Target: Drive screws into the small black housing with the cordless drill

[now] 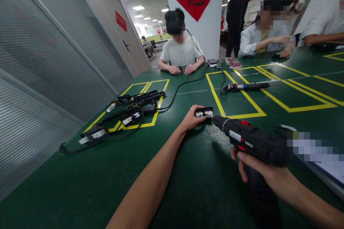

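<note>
My left hand (192, 119) grips a small black box-shaped part (207, 110) with white labels, resting on the green table (113, 186). In my right hand (259, 162) is a black cordless drill (249, 137) with red buttons, held by its handle. The drill points left, and its chuck is close to the near side of the black part. A thin bit reaches toward the part; whether its tip touches cannot be made out.
Black power adapters with cables (131, 111) lie at the left. Beyond the drill lies a pen-like tool (245, 86) with a cord. Yellow tape rectangles (236, 116) mark the table. Papers (319, 154) lie at the right edge. Several people sit or stand across the table.
</note>
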{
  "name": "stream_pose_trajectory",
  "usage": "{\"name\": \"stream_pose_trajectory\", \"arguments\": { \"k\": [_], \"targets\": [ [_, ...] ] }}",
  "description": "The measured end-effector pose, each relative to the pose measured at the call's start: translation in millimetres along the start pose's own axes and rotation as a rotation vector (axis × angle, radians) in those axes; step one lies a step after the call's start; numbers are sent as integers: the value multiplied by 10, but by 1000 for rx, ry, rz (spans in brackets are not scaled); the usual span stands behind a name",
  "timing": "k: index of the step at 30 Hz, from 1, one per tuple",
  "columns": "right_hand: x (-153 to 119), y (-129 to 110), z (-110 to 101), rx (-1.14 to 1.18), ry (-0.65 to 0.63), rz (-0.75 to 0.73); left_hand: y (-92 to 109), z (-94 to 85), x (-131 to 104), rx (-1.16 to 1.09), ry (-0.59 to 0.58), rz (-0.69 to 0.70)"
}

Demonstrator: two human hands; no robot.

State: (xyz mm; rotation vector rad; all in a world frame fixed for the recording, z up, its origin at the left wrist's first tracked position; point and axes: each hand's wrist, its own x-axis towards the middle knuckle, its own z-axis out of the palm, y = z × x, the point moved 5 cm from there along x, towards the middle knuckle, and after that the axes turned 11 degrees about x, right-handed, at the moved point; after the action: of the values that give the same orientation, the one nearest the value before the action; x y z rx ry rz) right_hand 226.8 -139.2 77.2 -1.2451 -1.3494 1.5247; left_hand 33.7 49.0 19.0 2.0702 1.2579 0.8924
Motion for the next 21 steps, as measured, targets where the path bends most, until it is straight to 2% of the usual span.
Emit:
{"name": "stream_pose_trajectory", "arguments": {
  "k": [21],
  "targets": [
    [7, 61, -19, -4, -1, 36, 8, 8, -2, -28, -3, -18]
  ]
}}
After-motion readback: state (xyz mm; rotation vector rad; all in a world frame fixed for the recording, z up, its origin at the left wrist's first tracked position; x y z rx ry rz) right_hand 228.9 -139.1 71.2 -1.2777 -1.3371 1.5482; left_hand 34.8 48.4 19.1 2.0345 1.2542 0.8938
